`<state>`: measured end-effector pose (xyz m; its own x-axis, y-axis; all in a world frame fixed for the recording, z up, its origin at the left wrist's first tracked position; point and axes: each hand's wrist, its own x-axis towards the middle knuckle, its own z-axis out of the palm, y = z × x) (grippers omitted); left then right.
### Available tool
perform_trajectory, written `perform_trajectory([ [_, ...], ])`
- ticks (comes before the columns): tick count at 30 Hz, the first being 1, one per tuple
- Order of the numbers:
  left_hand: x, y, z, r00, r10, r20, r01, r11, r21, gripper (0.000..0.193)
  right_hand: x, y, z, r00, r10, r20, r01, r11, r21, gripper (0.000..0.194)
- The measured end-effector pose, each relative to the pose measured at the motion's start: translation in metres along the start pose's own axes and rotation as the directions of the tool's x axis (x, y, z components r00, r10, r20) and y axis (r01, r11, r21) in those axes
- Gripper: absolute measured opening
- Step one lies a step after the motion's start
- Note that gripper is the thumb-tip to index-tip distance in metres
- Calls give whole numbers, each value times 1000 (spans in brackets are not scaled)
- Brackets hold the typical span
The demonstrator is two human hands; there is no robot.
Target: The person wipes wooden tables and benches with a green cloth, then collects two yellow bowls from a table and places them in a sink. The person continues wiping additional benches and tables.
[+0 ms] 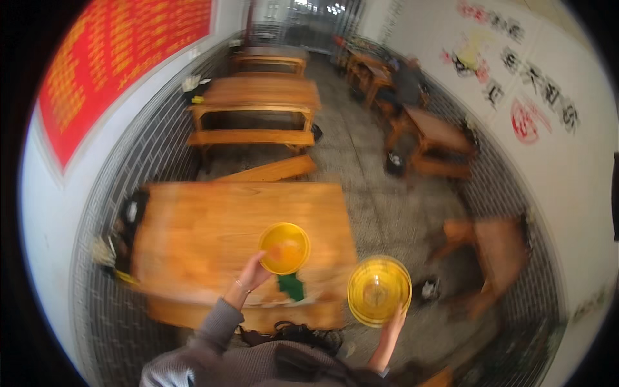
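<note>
My left hand grips the left rim of a yellow bowl, held over the near right part of a wooden table. Something orange shows at the bottom of this bowl, too blurred to name. A green cloth or similar flat piece lies at the table's near edge, just below the bowl. My right hand holds a larger yellow bowl, apparently a stack of bowls, from its near right side, beyond the table's right edge and over the floor. The fingers under it are mostly hidden.
Wooden benches and more tables stand ahead. On the right are further tables, a small black bin and a seated person at the back. A dark container sits at my table's left end, by the wall.
</note>
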<state>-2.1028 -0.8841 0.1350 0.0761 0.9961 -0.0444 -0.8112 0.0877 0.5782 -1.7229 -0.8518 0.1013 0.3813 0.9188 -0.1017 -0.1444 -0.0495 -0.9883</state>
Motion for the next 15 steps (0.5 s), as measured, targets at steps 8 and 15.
perform_trajectory([
  [8, 101, -125, 1, 976, -106, 191, 143, 971, -191, 53, -11, 25, -128, 944, 22, -330, 20, 992, 123, 45],
  [15, 171, -183, -59, 986, -150, 78, 160, 976, -150, 52, 28, 137, -128, 931, 7, -365, 45, 990, 135, 49],
])
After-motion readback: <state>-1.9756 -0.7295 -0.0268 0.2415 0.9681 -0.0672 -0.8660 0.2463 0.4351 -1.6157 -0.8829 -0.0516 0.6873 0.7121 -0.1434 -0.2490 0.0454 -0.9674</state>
